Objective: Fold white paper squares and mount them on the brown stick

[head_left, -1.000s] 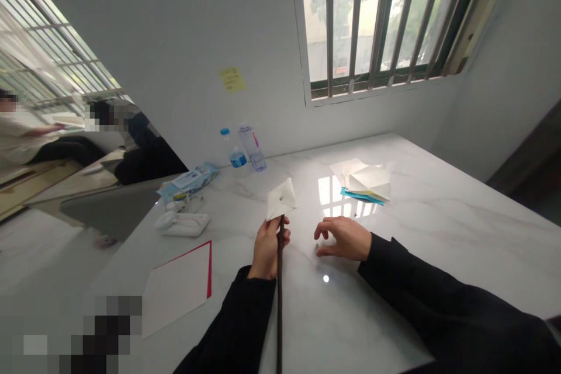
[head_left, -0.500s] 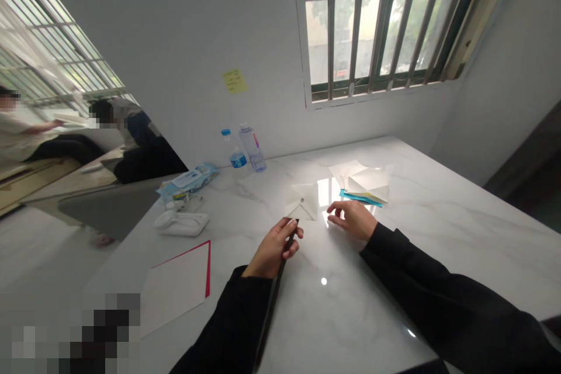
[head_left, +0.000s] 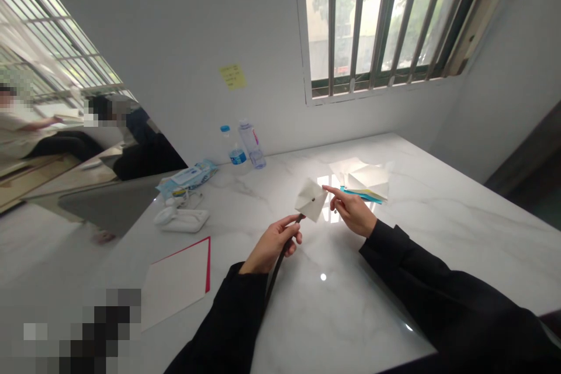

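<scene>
A white paper pinwheel (head_left: 310, 201) with a small dark pin at its centre sits at the top of a dark stick (head_left: 277, 273). My left hand (head_left: 277, 242) is closed round this stick just below the paper, and the stick runs down along my sleeve. To the right, my right hand (head_left: 350, 210) has its index finger stretched out, its tip at the right edge of the paper. The other right fingers are loosely curled, with nothing seen in them. Whether the fingertip presses on the paper, I cannot tell.
White and coloured papers (head_left: 362, 178) lie behind my right hand. Two plastic bottles (head_left: 250, 145) stand by the wall. On the left are a wipes pack (head_left: 190, 176), a white device (head_left: 182, 220) and a red-edged white sheet (head_left: 177, 283). A window and other people are beyond.
The paper pinwheel has turned about its pin. My right index finger has stretched out to the paper's edge. My left hand keeps hold of the stick, almost in place.
</scene>
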Available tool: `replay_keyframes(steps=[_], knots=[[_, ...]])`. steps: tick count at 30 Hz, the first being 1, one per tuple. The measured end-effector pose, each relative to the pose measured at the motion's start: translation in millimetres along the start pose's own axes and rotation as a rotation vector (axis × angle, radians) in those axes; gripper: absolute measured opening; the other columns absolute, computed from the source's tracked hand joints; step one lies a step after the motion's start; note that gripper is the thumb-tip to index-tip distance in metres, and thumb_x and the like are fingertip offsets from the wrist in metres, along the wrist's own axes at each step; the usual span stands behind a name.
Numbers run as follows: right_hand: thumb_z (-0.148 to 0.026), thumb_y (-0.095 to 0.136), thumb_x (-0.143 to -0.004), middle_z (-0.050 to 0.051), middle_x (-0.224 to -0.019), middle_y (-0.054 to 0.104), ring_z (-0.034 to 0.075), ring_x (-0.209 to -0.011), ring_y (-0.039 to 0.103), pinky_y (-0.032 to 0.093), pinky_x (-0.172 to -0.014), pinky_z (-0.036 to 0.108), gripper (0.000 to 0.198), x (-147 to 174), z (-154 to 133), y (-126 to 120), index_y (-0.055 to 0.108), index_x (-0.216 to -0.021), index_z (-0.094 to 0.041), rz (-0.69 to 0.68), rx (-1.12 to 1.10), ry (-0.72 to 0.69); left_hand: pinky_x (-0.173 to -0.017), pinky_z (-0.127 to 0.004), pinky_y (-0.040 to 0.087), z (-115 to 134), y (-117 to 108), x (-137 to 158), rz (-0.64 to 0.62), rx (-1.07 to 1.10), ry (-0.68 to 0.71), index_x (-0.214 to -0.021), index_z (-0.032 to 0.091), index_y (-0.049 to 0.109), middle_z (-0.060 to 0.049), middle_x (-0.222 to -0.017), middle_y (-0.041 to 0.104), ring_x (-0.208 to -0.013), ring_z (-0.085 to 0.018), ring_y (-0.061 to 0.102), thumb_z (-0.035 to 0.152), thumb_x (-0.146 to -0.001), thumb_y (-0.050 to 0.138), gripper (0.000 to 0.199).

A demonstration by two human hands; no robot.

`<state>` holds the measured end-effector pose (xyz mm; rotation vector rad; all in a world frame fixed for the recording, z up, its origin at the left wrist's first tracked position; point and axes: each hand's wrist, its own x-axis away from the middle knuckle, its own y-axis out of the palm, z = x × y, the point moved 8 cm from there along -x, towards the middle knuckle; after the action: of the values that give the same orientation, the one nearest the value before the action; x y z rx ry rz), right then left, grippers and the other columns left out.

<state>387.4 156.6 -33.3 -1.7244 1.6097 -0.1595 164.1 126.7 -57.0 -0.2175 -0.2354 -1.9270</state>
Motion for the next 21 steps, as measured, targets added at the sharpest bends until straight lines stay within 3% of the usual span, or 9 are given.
replay_keyframes(steps=[4,7,9,12,15,18,19,21], knots=[[-0.008,0.051,-0.088,0.003,-0.079,0.077,0.018,-0.072,0.068,0.049,-0.075,0.029,0.04,-0.5,4.9,4.1,0.084,-0.105,-0.021,-0.081,0.009,0.077,-0.047,-0.023,0.028,7.2,-4.6,-0.8,0.061,0.0,0.057,-0.134,0.01,0.067,0.0,-0.068,0.065,-0.046,-0.008,0.047,0.052,-0.08,0.082,0.07],[-0.011,0.054,-0.088,0.001,-0.069,0.073,0.016,-0.061,0.061,0.045,-0.069,0.028,0.033,-0.3,4.5,-0.5,0.085,-0.093,-0.021,-0.053,0.033,0.129,-0.046,-0.023,0.028,10.9,-6.4,-0.1,0.084,0.016,0.058,-0.128,0.009,0.068,0.0,-0.065,0.065,-0.045,-0.008,0.045,0.052,-0.078,0.084,0.068],[-0.013,0.054,-0.088,0.0,-0.066,0.072,0.015,-0.056,0.056,0.043,-0.068,0.028,0.031,-0.3,2.6,-7.6,0.084,-0.093,-0.021,0.013,0.046,0.138,-0.046,-0.023,0.027,11.7,-7.0,0.1,0.092,0.017,0.057,-0.126,0.009,0.067,0.0,-0.064,0.065,-0.045,-0.008,0.045,0.052,-0.077,0.085,0.067],[-0.013,0.053,-0.087,-0.001,-0.07,0.074,0.014,-0.057,0.055,0.044,-0.068,0.027,0.043,-0.3,1.0,-15.3,0.079,-0.12,-0.018,0.091,-0.006,0.137,-0.045,-0.023,0.026,11.9,-8.1,-0.3,0.104,0.02,0.062,-0.122,0.01,0.067,0.001,-0.063,0.064,-0.044,-0.007,0.044,0.052,-0.075,0.086,0.066],[-0.013,0.05,-0.086,-0.001,-0.074,0.076,0.014,-0.057,0.052,0.042,-0.063,0.026,0.055,-0.5,1.6,0.8,0.073,-0.136,-0.017,-0.084,-0.165,0.153,-0.045,-0.023,0.024,13.0,-11.2,-1.3,0.12,0.024,0.076,-0.12,0.01,0.067,0.002,-0.063,0.063,-0.044,-0.007,0.042,0.052,-0.075,0.086,0.065],[-0.014,0.048,-0.084,0.001,-0.075,0.076,0.012,-0.054,0.045,0.035,-0.055,0.025,0.043,5.7,-4.3,28.9,0.084,-0.108,-0.017,-0.396,-0.305,0.153,-0.044,-0.022,0.023,15.1,-17.1,-2.2,0.151,0.035,0.095,-0.122,0.01,0.067,0.004,-0.062,0.06,-0.044,-0.007,0.041,0.053,-0.074,0.086,0.067],[-0.015,0.048,-0.084,0.001,-0.074,0.075,0.011,-0.053,0.045,0.034,-0.054,0.025,0.04,6.9,-5.8,32.3,0.085,-0.098,-0.017,-0.429,-0.311,0.148,-0.044,-0.022,0.023,15.4,-19.1,-2.4,0.162,0.042,0.096,-0.121,0.01,0.067,0.004,-0.061,0.059,-0.044,-0.007,0.041,0.053,-0.073,0.086,0.067],[-0.015,0.049,-0.083,0.001,-0.072,0.073,0.011,-0.055,0.048,0.035,-0.055,0.025,0.036,5.5,-5.4,29.4,0.085,-0.088,-0.017,-0.369,-0.282,0.148,-0.044,-0.022,0.023,15.7,-21.9,-2.4,0.176,0.058,0.092,-0.119,0.011,0.067,0.005,-0.061,0.058,-0.044,-0.007,0.041,0.052,-0.073,0.086,0.065]])
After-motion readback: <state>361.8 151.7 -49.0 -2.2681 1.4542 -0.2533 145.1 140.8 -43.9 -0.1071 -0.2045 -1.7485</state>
